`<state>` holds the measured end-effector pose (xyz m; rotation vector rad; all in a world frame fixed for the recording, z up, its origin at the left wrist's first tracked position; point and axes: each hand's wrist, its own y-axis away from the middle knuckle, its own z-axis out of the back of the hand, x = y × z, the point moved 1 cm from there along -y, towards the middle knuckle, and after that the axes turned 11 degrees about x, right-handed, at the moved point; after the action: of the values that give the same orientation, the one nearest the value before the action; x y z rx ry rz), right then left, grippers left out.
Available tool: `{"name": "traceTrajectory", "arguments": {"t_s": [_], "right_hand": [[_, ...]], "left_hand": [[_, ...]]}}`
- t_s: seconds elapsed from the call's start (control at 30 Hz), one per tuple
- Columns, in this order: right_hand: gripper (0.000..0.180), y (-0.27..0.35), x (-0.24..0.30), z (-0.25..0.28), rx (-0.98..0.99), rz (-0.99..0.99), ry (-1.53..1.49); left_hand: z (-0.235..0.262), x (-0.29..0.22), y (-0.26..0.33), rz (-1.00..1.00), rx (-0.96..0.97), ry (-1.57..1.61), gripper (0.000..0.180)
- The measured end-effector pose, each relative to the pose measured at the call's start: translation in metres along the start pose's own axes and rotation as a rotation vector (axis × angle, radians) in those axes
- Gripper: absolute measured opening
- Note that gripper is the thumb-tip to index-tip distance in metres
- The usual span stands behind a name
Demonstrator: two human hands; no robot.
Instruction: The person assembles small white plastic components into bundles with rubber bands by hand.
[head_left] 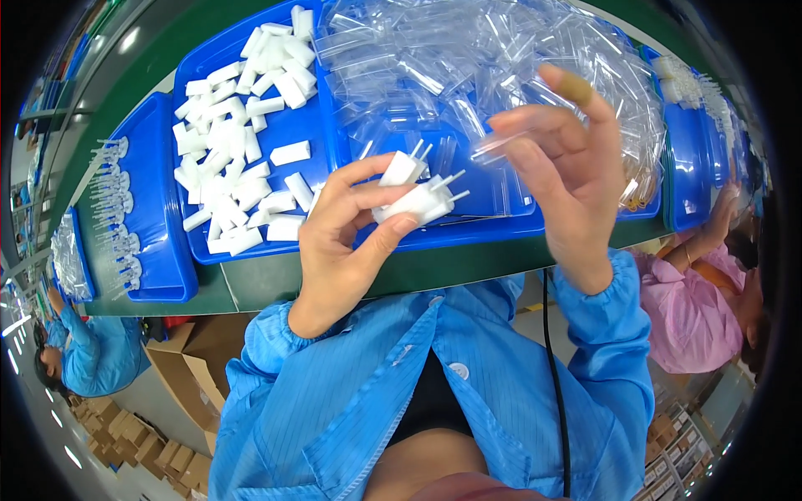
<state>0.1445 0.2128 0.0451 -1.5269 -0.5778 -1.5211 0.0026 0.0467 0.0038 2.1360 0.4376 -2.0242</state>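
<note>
My left hand is closed around a few white plastic pieces with thin pale prongs pointing up to the right. Just right of it, my right hand pinches a small clear plastic piece between thumb and finger, its other fingers raised. A yellowish cover wraps one fingertip. Both hands are above a large blue tray. Loose white blocks fill its left compartment, and a heap of clear plastic sleeves fills the right one. The slight blur hides the clear piece's exact shape.
A blue tray on the left holds a row of white pronged pieces. Another blue tray stands right. The green table has its edge before me. Co-workers in pink and blue sit at either side. A black cable hangs down.
</note>
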Motion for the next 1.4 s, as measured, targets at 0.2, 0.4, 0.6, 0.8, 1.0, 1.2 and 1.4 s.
{"name": "traceTrajectory", "arguments": {"t_s": [0.2, 0.4, 0.6, 0.8, 1.0, 1.2, 1.4], "right_hand": [[0.037, 0.014, -0.011, -0.017, -0.057, -0.156, -0.301], [0.034, 0.019, -0.019, -0.024, -0.038, -0.13, -0.24], [0.034, 0.022, -0.019, -0.028, -0.068, -0.175, -0.254], [0.032, 0.024, -0.022, -0.032, -0.115, -0.159, -0.249], [0.033, 0.025, -0.018, -0.035, -0.139, -0.171, -0.215], [0.032, 0.028, -0.019, -0.04, -0.152, -0.133, -0.234], [0.031, 0.029, -0.022, -0.035, -0.142, -0.116, -0.206]], "left_hand": [[-0.008, -0.001, 0.0, 0.009, 0.004, 0.051, 0.024], [-0.013, 0.001, 0.002, 0.022, -0.027, 0.034, 0.024], [-0.013, 0.001, 0.002, 0.025, -0.066, 0.018, 0.024], [-0.014, 0.0, 0.002, 0.021, -0.068, -0.011, 0.024], [-0.013, -0.004, 0.002, 0.022, -0.048, -0.051, 0.019], [-0.014, -0.004, -0.004, 0.017, -0.112, -0.002, 0.015], [-0.016, 0.0, 0.001, -0.051, -0.06, -0.22, 0.017]]}}
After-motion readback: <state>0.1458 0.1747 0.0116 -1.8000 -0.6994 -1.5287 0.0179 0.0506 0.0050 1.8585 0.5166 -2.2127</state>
